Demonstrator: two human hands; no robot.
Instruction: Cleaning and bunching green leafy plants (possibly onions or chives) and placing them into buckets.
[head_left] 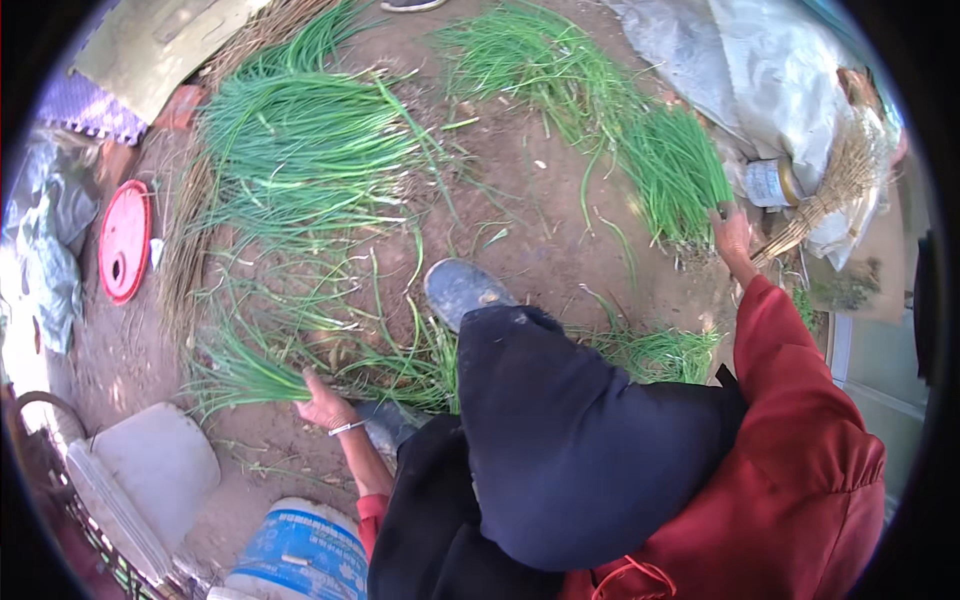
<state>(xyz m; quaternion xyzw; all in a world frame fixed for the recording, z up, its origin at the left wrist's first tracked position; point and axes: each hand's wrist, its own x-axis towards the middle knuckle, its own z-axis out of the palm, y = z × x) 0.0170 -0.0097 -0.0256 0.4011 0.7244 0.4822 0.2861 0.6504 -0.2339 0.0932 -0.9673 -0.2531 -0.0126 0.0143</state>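
My left hand (325,402) is closed around a bunch of green onions (245,380), low at the left. The long leaves fan out to the left from my fingers, and a bracelet circles that wrist. Over on the right, my right hand (733,238) is at the edge of a heap of green onions (675,175). Its fingers are drawn together near something small and dark, too small to name. A large, neatly laid pile of green onions (300,150) lies at the far left. Loose stalks (400,365) are strewn around my boot (465,290).
A red round lid (125,243) with a hole lies on the soil at left. Near left are a white bucket (165,470) on its side and a blue-and-white bucket (305,550). At right, a straw broom (825,200), a small can (770,184) and plastic sheeting (770,80).
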